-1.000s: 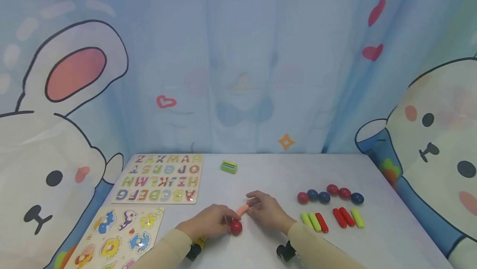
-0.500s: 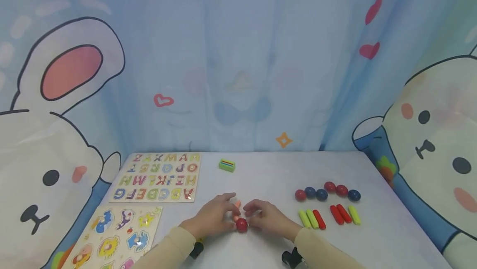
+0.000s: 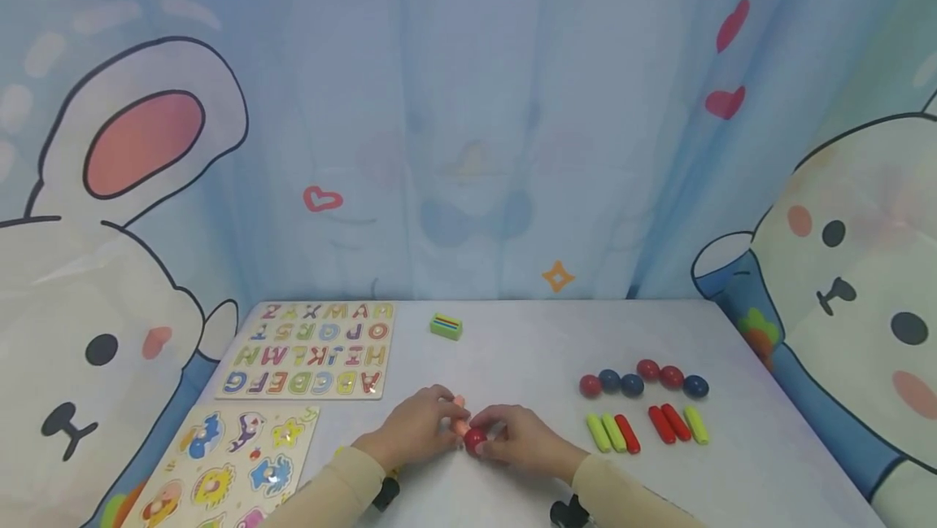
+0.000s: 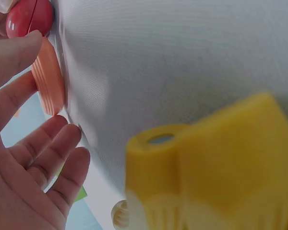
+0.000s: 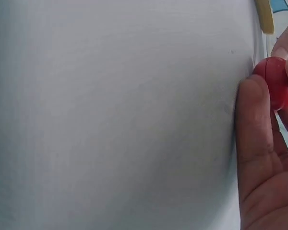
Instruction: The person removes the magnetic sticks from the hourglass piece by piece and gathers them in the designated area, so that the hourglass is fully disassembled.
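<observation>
In the head view my left hand (image 3: 416, 425) pinches an orange stick (image 3: 459, 427) at the front middle of the white table. The left wrist view shows this stick (image 4: 49, 80) with lengthwise ridges, between thumb and index finger; the other fingers stay off it. Against its near end lies a glossy red ball (image 3: 474, 440). My right hand (image 3: 529, 440) grips that ball between thumb and fingers. A thin seam line crosses the ball (image 5: 274, 79) in the right wrist view. Whether ball and stick are joined cannot be told.
An alphabet board (image 3: 307, 351) and a picture puzzle board (image 3: 227, 463) lie left. A green striped block (image 3: 446, 326) sits behind my hands. Several red and blue balls (image 3: 632, 385) and red and yellow-green sticks (image 3: 627, 433) lie right. A yellow plastic part (image 4: 221, 167) fills the left wrist view's corner.
The orange stick, earlier stretching between both hands, is now in my left hand, turned and drawn nearer the red ball. My right hand let go of the stick and took hold of the ball.
</observation>
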The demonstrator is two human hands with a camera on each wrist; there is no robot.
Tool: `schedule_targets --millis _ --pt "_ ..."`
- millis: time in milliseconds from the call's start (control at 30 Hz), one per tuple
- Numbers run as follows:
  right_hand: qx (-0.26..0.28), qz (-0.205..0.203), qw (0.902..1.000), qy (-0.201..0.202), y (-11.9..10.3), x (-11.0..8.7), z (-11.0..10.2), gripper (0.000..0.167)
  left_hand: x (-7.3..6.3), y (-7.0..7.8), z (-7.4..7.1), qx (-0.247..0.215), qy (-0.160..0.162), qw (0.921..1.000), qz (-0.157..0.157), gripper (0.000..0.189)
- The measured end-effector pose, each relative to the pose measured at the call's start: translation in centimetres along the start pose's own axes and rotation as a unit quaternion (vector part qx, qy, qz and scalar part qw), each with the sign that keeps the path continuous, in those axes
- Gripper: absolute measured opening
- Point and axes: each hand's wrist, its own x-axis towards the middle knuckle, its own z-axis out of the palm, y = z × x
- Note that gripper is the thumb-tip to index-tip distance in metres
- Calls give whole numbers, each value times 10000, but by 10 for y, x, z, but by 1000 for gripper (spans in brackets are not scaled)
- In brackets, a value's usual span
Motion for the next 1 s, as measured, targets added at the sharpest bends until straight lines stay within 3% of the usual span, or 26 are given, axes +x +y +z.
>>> schedule_targets --millis 133,333,567,1000 --pt "270 60 9996 -24 1 0 -1 29 1 -1 1 -54 39 10000 -12 28" --pt "876 32 9958 -255 3 1 -2 31 3 -4 3 -596 61 9982 -70 21" --pt "706 46 9971 -292 6 1 -5 40 5 -4 2 -900 8 9959 -130 22" --pt "477 39 9985 -258 9 3 -3 39 4 -2 0 -939 -23 9953 -247 23"
